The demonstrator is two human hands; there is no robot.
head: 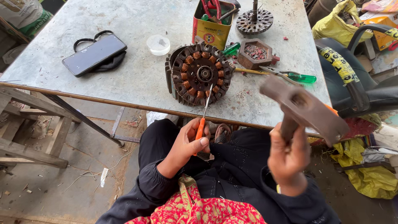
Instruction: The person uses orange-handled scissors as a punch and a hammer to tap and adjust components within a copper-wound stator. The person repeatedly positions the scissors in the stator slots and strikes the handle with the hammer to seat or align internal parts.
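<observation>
Fingers (199,143) around screwdriver (203,118); hammer (304,108) gripped.

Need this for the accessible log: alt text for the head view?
A seated person's left hand holds an orange-handled screwdriver against a copper-wound motor stator at the edge of a metal table, while the right hand raises a rusty hammer. A phone and a yellow tool tin lie behind.

Orange-handled screwdriver (202,120), hammer (304,112), fan stator (199,74).
Screwdriver: slim steel shaft, nearly upright, tip at the stator's near rim. Hammer: rusty brown head on a dark handle, raised, motion-blurred, off the table's near right corner. Stator: round, copper coils ringing a central hub, lying flat at the table's near edge.
</observation>
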